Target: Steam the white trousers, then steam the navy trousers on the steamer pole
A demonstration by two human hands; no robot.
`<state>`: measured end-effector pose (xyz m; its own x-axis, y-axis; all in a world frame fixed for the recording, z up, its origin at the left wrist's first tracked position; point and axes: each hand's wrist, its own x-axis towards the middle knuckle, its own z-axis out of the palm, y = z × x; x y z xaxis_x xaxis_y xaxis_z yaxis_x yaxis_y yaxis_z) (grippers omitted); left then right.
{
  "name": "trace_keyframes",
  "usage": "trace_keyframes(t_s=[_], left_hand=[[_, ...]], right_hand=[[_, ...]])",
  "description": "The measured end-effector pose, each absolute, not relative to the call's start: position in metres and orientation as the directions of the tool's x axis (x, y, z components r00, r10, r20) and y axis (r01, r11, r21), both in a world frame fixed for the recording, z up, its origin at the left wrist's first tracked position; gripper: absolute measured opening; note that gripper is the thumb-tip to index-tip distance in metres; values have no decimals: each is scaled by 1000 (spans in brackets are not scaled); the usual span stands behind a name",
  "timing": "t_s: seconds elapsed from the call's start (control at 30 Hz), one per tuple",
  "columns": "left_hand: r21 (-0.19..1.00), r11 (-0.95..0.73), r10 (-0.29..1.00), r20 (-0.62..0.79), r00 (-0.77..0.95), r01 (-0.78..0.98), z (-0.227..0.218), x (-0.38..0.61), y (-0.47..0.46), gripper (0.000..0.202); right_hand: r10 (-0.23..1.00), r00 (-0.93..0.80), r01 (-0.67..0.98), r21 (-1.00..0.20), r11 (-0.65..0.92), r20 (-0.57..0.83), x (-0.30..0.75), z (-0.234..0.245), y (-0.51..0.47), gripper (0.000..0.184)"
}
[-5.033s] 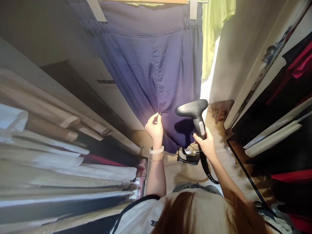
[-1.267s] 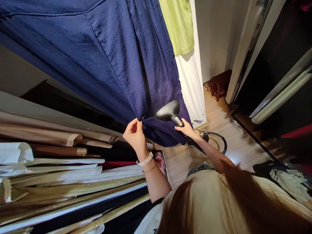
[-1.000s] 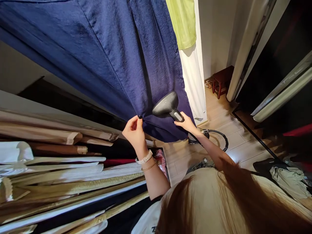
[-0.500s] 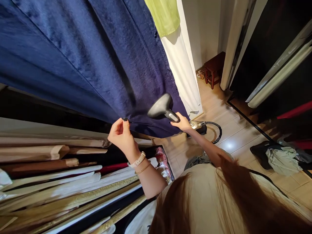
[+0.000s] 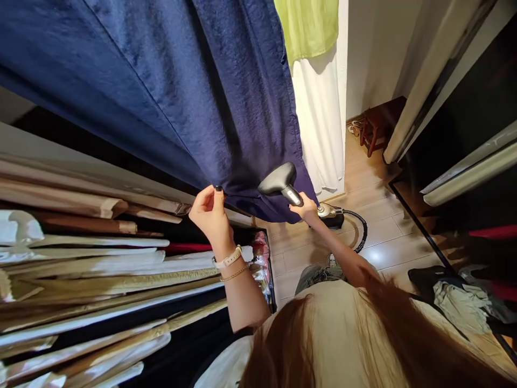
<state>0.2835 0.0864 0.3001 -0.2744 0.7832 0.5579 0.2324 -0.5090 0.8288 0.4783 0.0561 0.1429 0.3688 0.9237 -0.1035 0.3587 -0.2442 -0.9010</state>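
Note:
A navy blue satiny garment hangs across the upper left, filling much of the view. My left hand pinches its lower edge between fingertips and thumb. My right hand grips the black handle of a handheld garment steamer, whose head sits against the navy cloth near the hem. A black hose runs from the handle's gold-coloured collar and curves over the floor. A white watch strap and a thin gold bracelet circle my left wrist.
Folded beige and white fabrics on shelves fill the lower left. A lime green garment and a white garment hang behind the navy one. A small red stool stands far off. Clothes lie on the tiled floor at right.
The view has swung back to the right since half a second ago, and the hands have shifted with it. My left hand still pinches the hem, and the steamer head still rests near it.

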Motion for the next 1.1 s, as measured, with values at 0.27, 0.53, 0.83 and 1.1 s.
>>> trace_keyframes(t_s=[0.27, 0.53, 0.83, 1.1], left_hand=[[823, -470, 782, 556, -283, 318, 297, 289, 81, 43], [835, -458, 782, 542, -309, 306, 298, 292, 77, 40], [840, -444, 791, 531, -304, 311, 302, 292, 74, 36], [839, -419, 782, 527, -333, 346, 299, 294, 78, 40]], right_hand=[[941, 337, 305, -948, -88, 21, 474, 143, 55, 30], [941, 328, 302, -953, -22, 82, 480, 146, 54, 28], [933, 346, 294, -934, -205, -96, 484, 126, 60, 30], [950, 309, 349, -925, -149, -37, 496, 120, 59, 31]])
